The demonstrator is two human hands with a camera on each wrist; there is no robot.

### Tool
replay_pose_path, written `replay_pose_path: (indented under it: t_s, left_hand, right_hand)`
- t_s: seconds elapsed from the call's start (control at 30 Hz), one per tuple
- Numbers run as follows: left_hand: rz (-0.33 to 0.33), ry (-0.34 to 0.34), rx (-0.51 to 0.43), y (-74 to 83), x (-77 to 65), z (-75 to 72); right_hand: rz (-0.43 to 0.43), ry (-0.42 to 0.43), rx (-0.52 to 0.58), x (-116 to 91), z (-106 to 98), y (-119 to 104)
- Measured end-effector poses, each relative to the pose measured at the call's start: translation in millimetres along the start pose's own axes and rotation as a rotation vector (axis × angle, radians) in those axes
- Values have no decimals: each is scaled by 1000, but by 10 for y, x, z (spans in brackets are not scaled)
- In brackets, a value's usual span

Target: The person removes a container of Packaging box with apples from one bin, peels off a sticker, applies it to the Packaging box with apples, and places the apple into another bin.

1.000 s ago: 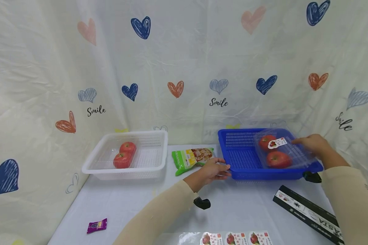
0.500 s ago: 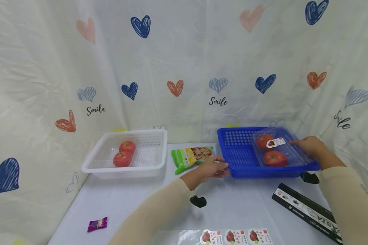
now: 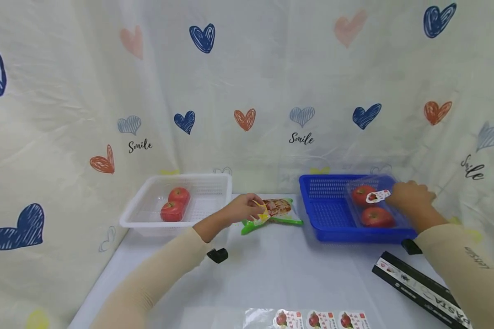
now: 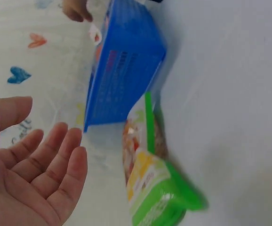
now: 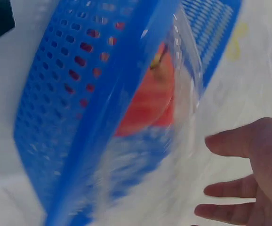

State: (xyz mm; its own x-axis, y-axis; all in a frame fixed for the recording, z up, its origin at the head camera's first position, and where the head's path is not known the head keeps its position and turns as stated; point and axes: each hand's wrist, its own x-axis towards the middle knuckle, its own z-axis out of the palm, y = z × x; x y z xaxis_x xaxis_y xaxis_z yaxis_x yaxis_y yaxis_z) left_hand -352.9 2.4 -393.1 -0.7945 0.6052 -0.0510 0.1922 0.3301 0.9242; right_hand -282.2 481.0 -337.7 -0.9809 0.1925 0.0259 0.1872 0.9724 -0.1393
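Observation:
My left hand (image 3: 240, 209) hovers over the left part of a green and yellow food bag (image 3: 280, 210), its fingers loosely bent and holding nothing in the left wrist view. The right hand (image 3: 411, 198) is above the right side of the blue basket (image 3: 327, 235), close to a clear plastic box holding two red apples (image 3: 378, 217). A white label with an apple picture (image 3: 378, 196) is on that box's lid. In the right wrist view, the right hand's fingers (image 5: 230, 141) are spread apart, with nothing between them.
A white basket (image 3: 127, 224) with another clear box of two apples (image 3: 173, 211) stands at the left. A black film-like long carton (image 3: 420, 288) lies front right, partly behind the right sleeve. A clear strip with several apple labels (image 3: 288, 319) lies at the front edge.
My left hand has moved left from the blue basket's edge to over the food bag. The right hand has shifted a little left over the box. The small purple packet is now out of sight.

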Motion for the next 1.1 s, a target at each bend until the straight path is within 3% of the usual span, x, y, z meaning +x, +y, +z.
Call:
replay_pose_path:
  t_s: [0.1, 0.23, 0.33, 0.47, 0.6, 0.73, 0.9, 1.1]
  left_hand:
    - [-4, 39, 98, -1, -142, -336]
    - [-15, 109, 193, -39, -260, -722]
    - [-30, 159, 337, -91, -330, -979]
    - [-98, 201, 569, -205, -415, -1265]
    - [-170, 223, 697, -337, -506, -1538]
    - [-229, 248, 728, -413, -600, -1846]
    - [-298, 312, 677, -478, -699, -2163]
    - [-402, 426, 503, -727, -789, -2403]
  right_hand:
    - [-39, 83, -79, 52, 69, -292]
    - [-124, 89, -139, 115, 162, -727]
    - [-199, 95, -209, 195, 275, -1062]
    - [-289, 93, -316, 310, 434, -1529]
    - [-332, 42, -326, 322, 545, -2071]
    - [-371, -36, -247, 260, 653, -2607]
    - [-432, -98, -144, 134, 815, -3222]
    - [-600, -108, 106, -180, 929, -3862]
